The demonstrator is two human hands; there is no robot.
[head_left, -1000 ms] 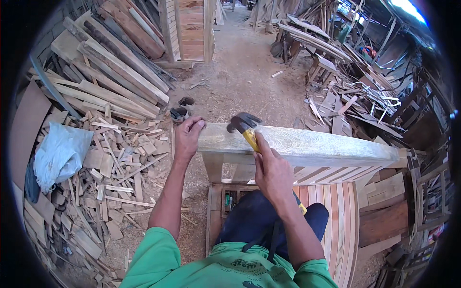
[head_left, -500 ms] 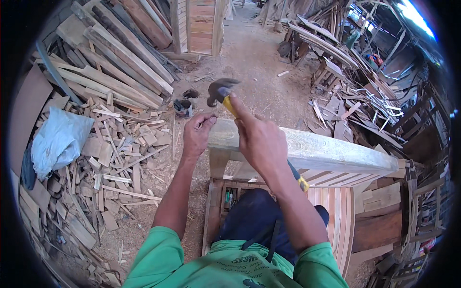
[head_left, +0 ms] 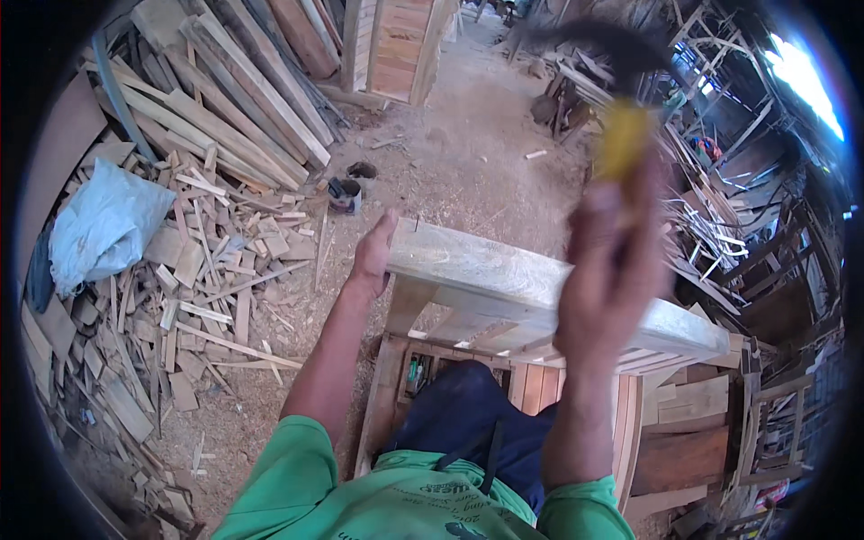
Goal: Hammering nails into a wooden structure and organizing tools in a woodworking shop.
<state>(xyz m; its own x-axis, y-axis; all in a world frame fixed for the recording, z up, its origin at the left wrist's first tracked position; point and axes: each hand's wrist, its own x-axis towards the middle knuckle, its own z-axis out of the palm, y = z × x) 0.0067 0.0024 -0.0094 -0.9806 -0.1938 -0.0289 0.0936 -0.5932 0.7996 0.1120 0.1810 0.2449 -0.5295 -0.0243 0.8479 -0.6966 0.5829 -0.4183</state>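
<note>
My right hand [head_left: 607, 261] grips a yellow-handled claw hammer [head_left: 623, 135], raised above the pale wooden top rail [head_left: 477, 261] of a slatted piece of furniture; hand and hammer are motion-blurred. At the rail's left end, my left hand [head_left: 373, 252] holds the wood, fingers closed against its end. A thin nail [head_left: 416, 225] stands upright in the top of the rail near that hand. Below, my legs in dark trousers lie over a slatted wooden surface [head_left: 531, 387].
Offcuts [head_left: 216, 306] and a white plastic sack [head_left: 108, 229] cover the left floor, below leaning timber [head_left: 243, 81]. Two tins [head_left: 345, 196] stand on the dirt floor ahead, a wooden cabinet [head_left: 391, 45] behind. Scrap wood [head_left: 706, 243] crowds the right.
My right hand has swung the hammer up and to the right, away from the nail. My left hand has moved off the nail's spot to the rail's end. The view has shifted slightly.
</note>
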